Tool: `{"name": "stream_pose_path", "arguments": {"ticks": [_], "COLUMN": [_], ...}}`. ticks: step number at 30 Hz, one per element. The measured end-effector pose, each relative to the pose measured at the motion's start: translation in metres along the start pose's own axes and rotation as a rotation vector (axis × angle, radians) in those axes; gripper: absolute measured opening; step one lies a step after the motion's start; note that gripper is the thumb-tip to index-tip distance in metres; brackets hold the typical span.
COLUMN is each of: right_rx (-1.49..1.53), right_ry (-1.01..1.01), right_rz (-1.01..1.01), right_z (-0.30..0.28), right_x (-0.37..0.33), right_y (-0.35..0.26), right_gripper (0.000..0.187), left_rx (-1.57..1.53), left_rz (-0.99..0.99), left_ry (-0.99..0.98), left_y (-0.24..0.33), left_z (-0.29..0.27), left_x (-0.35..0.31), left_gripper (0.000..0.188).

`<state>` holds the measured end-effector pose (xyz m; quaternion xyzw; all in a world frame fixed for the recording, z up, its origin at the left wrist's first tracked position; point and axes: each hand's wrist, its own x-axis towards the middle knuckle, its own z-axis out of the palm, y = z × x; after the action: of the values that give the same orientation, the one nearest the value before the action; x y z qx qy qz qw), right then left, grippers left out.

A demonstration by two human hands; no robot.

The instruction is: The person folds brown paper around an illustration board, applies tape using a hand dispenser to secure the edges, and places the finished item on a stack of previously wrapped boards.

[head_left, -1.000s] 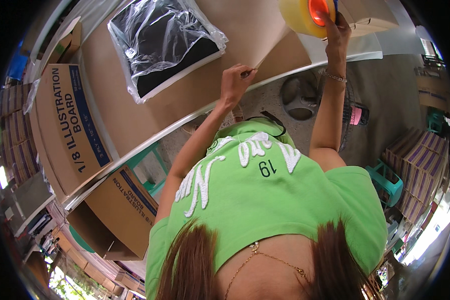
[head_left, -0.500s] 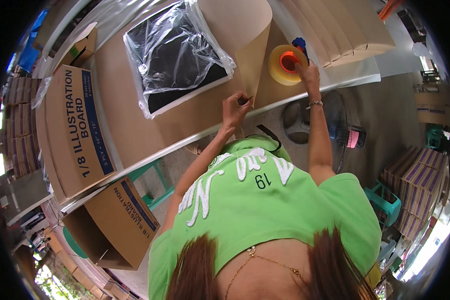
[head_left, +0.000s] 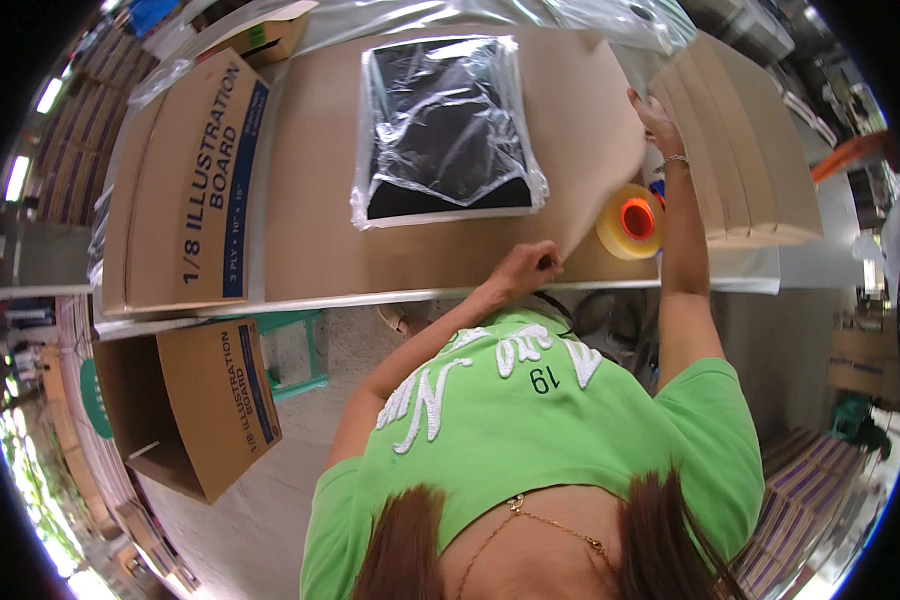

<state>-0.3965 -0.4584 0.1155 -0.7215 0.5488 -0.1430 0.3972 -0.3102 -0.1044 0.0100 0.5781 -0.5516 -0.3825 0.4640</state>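
My left hand (head_left: 527,270) is closed at the near right corner of a large brown paper sheet (head_left: 580,120), by the table's front edge. The sheet's right side lifts and curls off the table. My right hand (head_left: 656,122) reaches to the curled right edge, fingers stretched and apart, beside the brown boxes. Below that wrist, a wide roll of clear yellowish tape (head_left: 618,240) with an orange core lies against my forearm; a bit of blue, part of its dispenser, shows behind. On the sheet sits a black flat stack (head_left: 450,125) wrapped in clear plastic.
Brown cardboard boxes (head_left: 760,150) stand in a row at the right. A printed brown carton (head_left: 170,200) lies at the table's left. Below it, an open carton (head_left: 185,400) stands near a green stool (head_left: 305,355). Clear plastic covers the table's far side.
My right hand has left the tape roll and moved farther away, to the sheet's right edge. My left hand stays at the sheet's near corner. The whole view has turned.
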Motion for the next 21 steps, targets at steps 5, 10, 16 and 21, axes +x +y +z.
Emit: {"name": "stream_pose_path", "arguments": {"ticks": [5,10,16,21], "right_rx": [-0.136,-0.152,-0.236,-0.682], "right_ry": [-0.089,-0.356,-0.343,0.08], "right_rz": [0.193,0.079,-0.018,-0.185], "right_z": [-0.053,-0.013,-0.015,-0.019], "right_x": [0.096,0.067,0.022,-0.001], "right_y": [0.059,0.021,-0.024,-0.002], "right_gripper": [0.062,0.059,0.082,0.08], "left_rx": [0.141,0.322,0.097,0.067], "left_rz": [0.234,0.295,-0.149,-0.164], "left_ry": [0.02,0.679,1.124,0.982], "left_y": [0.05,0.046,-0.005,-0.043], "left_z": [-0.025,-0.105,-0.221,-0.26], "left_x": [-0.001,-0.039,-0.044,-0.033], "left_gripper": [0.007,0.006,0.015,0.027]}}
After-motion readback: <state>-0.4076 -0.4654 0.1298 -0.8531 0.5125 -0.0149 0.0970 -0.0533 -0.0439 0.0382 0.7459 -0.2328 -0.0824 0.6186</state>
